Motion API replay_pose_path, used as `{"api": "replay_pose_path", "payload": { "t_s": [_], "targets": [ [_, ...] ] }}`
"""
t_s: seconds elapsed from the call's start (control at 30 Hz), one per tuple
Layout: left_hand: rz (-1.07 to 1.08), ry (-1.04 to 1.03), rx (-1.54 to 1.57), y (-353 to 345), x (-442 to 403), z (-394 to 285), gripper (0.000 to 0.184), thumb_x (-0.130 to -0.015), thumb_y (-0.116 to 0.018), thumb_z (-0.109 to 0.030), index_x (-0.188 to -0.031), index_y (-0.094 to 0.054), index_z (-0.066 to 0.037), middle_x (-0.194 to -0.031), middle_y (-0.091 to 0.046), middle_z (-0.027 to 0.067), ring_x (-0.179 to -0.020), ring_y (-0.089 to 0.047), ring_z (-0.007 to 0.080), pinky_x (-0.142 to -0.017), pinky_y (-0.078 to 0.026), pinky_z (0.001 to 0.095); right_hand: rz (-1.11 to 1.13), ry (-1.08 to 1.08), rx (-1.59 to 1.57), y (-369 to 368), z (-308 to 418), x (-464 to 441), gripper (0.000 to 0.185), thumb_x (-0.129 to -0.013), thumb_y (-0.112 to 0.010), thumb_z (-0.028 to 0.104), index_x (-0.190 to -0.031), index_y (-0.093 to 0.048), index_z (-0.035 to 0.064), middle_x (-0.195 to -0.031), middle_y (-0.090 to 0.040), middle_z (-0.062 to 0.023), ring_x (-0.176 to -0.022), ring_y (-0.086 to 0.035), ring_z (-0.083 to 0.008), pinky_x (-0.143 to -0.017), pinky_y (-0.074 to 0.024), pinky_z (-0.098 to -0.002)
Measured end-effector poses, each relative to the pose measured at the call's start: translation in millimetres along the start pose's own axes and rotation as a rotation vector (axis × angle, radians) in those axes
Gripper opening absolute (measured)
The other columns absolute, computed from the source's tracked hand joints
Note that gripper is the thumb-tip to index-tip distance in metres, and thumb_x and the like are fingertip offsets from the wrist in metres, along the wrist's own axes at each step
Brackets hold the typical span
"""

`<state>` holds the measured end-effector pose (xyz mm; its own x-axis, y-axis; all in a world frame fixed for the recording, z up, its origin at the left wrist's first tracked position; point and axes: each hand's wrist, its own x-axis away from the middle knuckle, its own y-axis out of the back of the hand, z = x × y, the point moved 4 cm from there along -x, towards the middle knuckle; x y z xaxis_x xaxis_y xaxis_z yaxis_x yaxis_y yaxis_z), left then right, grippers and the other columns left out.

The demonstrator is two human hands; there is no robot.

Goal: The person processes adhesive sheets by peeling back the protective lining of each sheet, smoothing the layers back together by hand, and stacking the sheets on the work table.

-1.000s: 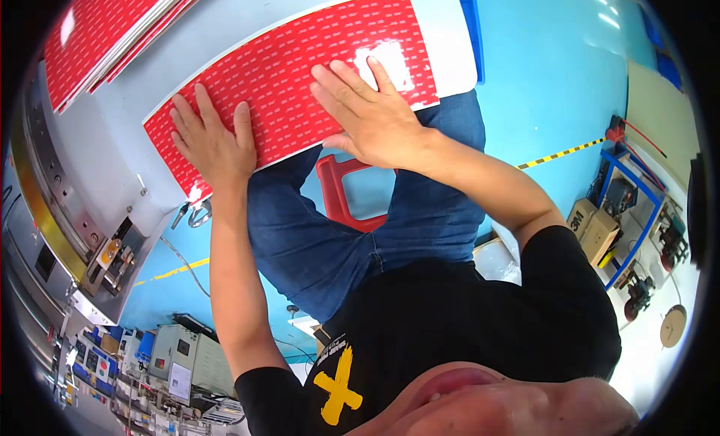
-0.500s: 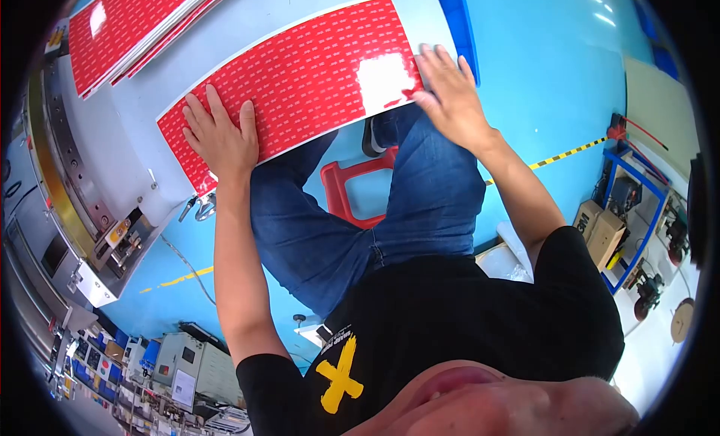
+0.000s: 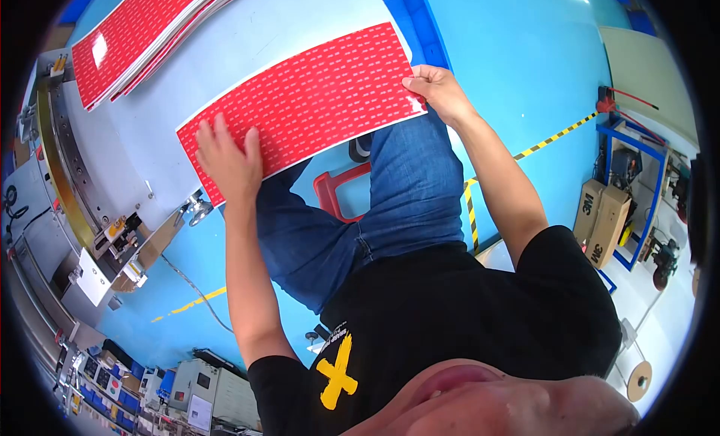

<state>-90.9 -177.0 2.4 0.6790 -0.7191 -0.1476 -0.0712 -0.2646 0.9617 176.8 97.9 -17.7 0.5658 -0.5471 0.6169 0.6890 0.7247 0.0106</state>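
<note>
A long red sheet (image 3: 307,94) with rows of small pale print and white edges lies in front of me. It reaches across the near edge of the grey-white tabletop (image 3: 300,27), above my thighs. My left hand (image 3: 231,160) rests palm down on the sheet's left end, fingers spread. At the right end, my right hand (image 3: 441,94) grips the edge, thumb on top and fingers partly hidden. A stack of similar red sheets (image 3: 139,38) lies at the upper left of the table.
Left of the table stands a machine with a curved brass-coloured rail (image 3: 64,166). A blue bin (image 3: 424,23) is beyond the table's right side. Below my legs is a red stool (image 3: 327,192). Cardboard boxes (image 3: 606,226) sit on a blue-framed rack (image 3: 651,188) at right.
My right hand has gone from lying spread at the sheet's right end to gripping its edge. My left hand stays spread on the left end. The whole view has shifted somewhat.
</note>
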Motion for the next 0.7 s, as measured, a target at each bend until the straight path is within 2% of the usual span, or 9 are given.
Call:
{"api": "replay_pose_path", "payload": {
  "t_s": [0.1, 0.17, 0.27, 0.37, 0.4, 0.5, 0.53, 0.6, 0.7],
  "targets": [
    [-0.103, 0.119, 0.022, 20, 19, 45, 0.065, -0.088, -0.069, -0.036, -0.134, -0.049, 0.006, -0.133, -0.053, 0.0272, -0.125, -0.048, 0.0436, -0.106, -0.037, 0.0493, 0.06, 0.037, -0.045, 4, 1, 6, 0.023, -0.098, -0.055, 0.012, -0.112, -0.066, -0.002, -0.102, -0.071, -0.0075, -0.09, -0.065, -0.0113, -0.084, -0.0508, -0.0261],
    [-0.096, 0.307, -0.067, 31, 40, 74, 0.068, -0.086, -0.071, -0.039, -0.13, -0.051, 0.009, -0.119, -0.061, 0.0253, -0.115, -0.054, 0.0394, -0.101, -0.041, 0.0463, 0.078, 0.025, -0.117, 7, 0, 10, 0.025, -0.099, -0.051, 0.012, -0.114, -0.065, -0.0015, -0.105, -0.071, -0.0091, -0.092, -0.066, -0.0136, -0.087, -0.0505, -0.0281],
    [0.05, 0.638, 0.166, 33, 63, 111, 0.057, -0.087, -0.072, -0.038, -0.119, -0.057, 0.008, -0.111, -0.065, 0.0199, -0.099, -0.062, 0.0276, -0.087, -0.05, 0.0378, 0.075, -0.004, -0.23, 12, -5, 14, 0.03, -0.101, -0.047, 0.015, -0.117, -0.064, -0.0021, -0.108, -0.071, -0.0112, -0.096, -0.067, -0.0167, -0.09, -0.0504, -0.0301],
    [0.136, 0.861, 0.51, 20, 70, 129, 0.049, -0.088, -0.073, -0.039, -0.108, -0.062, 0.004, -0.093, -0.068, 0.0092, -0.074, -0.061, 0.0163, -0.072, -0.052, 0.0294, 0.099, -0.048, -0.319, 11, -2, 13, 0.034, -0.103, -0.044, 0.02, -0.12, -0.062, -0.0029, -0.11, -0.071, -0.0122, -0.098, -0.068, -0.0181, -0.09, -0.0512, -0.0313],
    [0.19, 0.845, 0.548, 21, 66, 128, 0.038, -0.09, -0.072, -0.034, -0.105, -0.062, 0.0, -0.083, -0.067, 0.0041, -0.064, -0.058, 0.0103, -0.063, -0.05, 0.0252, 0.095, -0.063, -0.339, 10, 0, 11, 0.034, -0.103, -0.045, 0.02, -0.12, -0.062, -0.0029, -0.109, -0.071, -0.0118, -0.098, -0.068, -0.0178, -0.089, -0.0514, -0.0312],
    [0.351, 0.846, 0.847, 15, 59, 125, 0.027, -0.096, -0.065, -0.031, -0.104, -0.061, -0.006, -0.079, -0.065, 0.0004, -0.064, -0.057, 0.006, -0.054, -0.042, 0.0203, 0.038, -0.054, -0.379, -2, -1, 10, 0.03, -0.102, -0.049, 0.018, -0.119, -0.063, -0.0016, -0.107, -0.071, -0.0099, -0.096, -0.068, -0.0159, -0.088, -0.0518, -0.0301],
    [0.307, 0.803, 0.877, 18, 57, 123, 0.024, -0.097, -0.064, -0.028, -0.104, -0.06, -0.006, -0.081, -0.066, 0.0012, -0.066, -0.058, 0.0057, -0.056, -0.044, 0.021, 0.011, -0.042, -0.388, -3, -2, 11, 0.028, -0.101, -0.05, 0.017, -0.118, -0.064, -0.001, -0.106, -0.071, -0.0092, -0.095, -0.068, -0.0151, -0.088, -0.0518, -0.0296],
    [0.217, 0.71, 0.934, 26, 55, 114, 0.018, -0.098, -0.061, -0.022, -0.105, -0.06, -0.005, -0.085, -0.068, 0.0027, -0.07, -0.06, 0.0052, -0.06, -0.049, 0.0224, 0.107, 0.025, -0.318, -1, -6, 9, 0.024, -0.1, -0.052, 0.014, -0.115, -0.065, 0.0009, -0.105, -0.072, -0.0076, -0.093, -0.067, -0.0132, -0.087, -0.0517, -0.0281],
    [0.092, 0.668, 0.994, 43, 54, 109, 0.015, -0.1, -0.058, -0.02, -0.105, -0.059, -0.005, -0.085, -0.068, 0.0026, -0.069, -0.062, 0.0069, -0.06, -0.05, 0.0224, 0.173, 0.103, -0.224, 2, -2, 19, 0.019, -0.099, -0.053, 0.012, -0.109, -0.067, 0.0036, -0.103, -0.072, -0.0048, -0.09, -0.066, -0.0105, -0.084, -0.0511, -0.0268]
  ]
}}
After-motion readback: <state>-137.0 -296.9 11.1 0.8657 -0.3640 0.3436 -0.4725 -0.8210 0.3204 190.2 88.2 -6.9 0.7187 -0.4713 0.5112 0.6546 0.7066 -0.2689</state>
